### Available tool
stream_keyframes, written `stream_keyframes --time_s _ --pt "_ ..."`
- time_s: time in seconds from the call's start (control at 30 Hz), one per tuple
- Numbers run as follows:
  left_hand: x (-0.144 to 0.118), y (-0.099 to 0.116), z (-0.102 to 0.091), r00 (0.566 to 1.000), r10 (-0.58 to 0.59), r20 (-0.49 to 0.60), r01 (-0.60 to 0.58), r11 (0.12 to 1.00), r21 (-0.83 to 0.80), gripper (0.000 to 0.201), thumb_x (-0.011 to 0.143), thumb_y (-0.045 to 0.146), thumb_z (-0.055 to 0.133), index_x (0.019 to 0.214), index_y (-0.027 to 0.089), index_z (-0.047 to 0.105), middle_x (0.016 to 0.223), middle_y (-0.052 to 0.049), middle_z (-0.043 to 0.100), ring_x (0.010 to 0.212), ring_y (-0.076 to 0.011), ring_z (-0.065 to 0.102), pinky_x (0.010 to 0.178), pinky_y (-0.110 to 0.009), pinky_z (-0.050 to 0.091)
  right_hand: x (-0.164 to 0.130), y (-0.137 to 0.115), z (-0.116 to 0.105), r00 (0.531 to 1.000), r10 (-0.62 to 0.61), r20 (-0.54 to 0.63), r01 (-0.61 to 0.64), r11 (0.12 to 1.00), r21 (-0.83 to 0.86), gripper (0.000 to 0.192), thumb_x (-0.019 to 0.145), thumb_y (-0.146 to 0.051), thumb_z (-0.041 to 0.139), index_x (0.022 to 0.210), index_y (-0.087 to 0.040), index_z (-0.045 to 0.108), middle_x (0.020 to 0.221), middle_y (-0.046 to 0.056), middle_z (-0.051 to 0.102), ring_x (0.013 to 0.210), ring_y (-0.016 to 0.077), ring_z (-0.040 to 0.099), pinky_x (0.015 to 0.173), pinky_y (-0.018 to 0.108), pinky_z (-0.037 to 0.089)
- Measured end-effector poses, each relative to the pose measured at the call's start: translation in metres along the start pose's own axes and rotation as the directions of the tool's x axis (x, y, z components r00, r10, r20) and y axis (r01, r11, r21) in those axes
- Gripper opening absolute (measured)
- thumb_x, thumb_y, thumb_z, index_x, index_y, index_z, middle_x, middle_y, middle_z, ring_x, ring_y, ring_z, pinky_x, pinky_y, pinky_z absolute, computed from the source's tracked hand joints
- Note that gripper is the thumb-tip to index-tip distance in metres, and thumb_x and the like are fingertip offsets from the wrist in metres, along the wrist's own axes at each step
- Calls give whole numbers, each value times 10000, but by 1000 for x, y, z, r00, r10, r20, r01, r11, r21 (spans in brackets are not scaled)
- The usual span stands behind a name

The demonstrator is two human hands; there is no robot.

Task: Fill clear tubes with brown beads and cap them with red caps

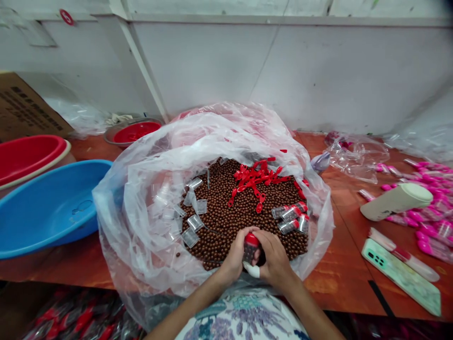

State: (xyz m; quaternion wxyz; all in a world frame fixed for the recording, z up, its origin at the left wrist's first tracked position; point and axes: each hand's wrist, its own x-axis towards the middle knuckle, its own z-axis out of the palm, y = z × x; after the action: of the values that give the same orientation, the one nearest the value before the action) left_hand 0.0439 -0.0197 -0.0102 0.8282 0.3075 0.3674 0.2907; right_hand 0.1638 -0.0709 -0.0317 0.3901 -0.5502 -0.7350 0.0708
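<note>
Red-capped vial (250,250) clamped in both hands (276,257) over brown balls (230,219); surface (341,278) seen right of balls, wall (219,71) behind.

One head-worn view, forward and down over the table (338,267).

On the round red sign (66,17), ten o'clock, a white "5" (67,18) is seemingly shown; lettering (33,101) on the cardboard box (26,111), nine o'clock, cannot be read.
</note>
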Motion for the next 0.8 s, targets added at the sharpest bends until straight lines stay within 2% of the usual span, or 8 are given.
stream_keyframes --time_s 0.17,0.37,0.6,0.8 --pt "0 2 5 999 -53 -4 53 998 20 464 824 477 369 1115 142 505 464 34 507 372 -95 416 379 -196 310 3 -3 -6 999 24 29 -25 999 39 676 628 -230 612 1255 -165 367 1222 130 496 1143 264 463 940 444 403" --pt "2 4 8 999 -3 -33 3 1000 11 420 837 458 366 1088 148 497 484 41 507 395 -90 415 387 -188 319 11 -8 -13 996 18 82 -22 999 41 685 674 -219 578 1306 -165 320 1296 125 447 1204 251 413 980 444 383" --pt "2 5 11 993 -75 -91 83 992 94 581 818 610 297 1062 139 534 452 41 481 358 -92 404 372 -198 324 11 -7 -14 994 13 111 -14 1000 11 714 660 -205 573 1319 -140 305 1296 136 446 1202 250 413 982 433 384" --pt "2 4 10 996 -17 -92 36 976 214 588 817 627 292 1039 148 550 449 36 476 363 -90 401 361 -191 320 12 -2 -13 994 -33 108 37 999 -37 713 614 -212 588 1281 -122 354 1229 147 503 1138 259 470 937 420 415"
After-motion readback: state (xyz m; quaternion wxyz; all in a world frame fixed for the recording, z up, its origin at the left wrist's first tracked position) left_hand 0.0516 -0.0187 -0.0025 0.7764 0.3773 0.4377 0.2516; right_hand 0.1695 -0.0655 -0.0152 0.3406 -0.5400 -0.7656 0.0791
